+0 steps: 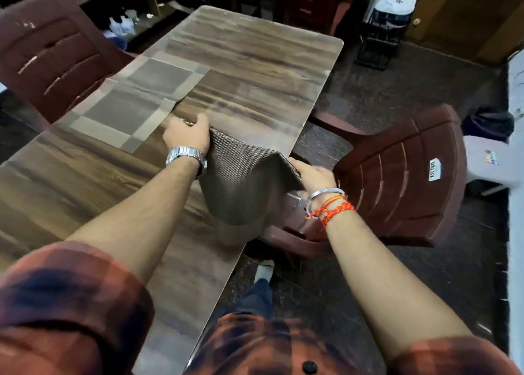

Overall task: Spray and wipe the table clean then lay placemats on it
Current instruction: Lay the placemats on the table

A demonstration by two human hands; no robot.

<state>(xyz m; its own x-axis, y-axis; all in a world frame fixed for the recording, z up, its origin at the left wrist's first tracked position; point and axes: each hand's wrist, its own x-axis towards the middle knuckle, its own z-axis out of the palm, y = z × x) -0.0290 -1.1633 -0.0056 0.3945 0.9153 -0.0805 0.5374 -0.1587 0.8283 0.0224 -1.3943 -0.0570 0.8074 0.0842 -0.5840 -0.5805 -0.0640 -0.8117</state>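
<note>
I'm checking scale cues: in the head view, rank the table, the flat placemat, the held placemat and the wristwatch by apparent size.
Largest to smallest:
1. table
2. flat placemat
3. held placemat (bent and nearer the camera, so its place against the flat one is unsure)
4. wristwatch

Both arms reach forward, forearms bare, plaid sleeves [71, 292] rolled up near the elbows. Left hand [187, 135]: back up, fingers curled, pinching the far corner of the woven placemat [241, 181]. Right hand [313, 176]: nearer the body, knuckles up, gripping the opposite corner. Metal watch [185, 155] on left wrist. Steel bangle [326, 193] and orange-red threads [336, 208] on right wrist.
</note>
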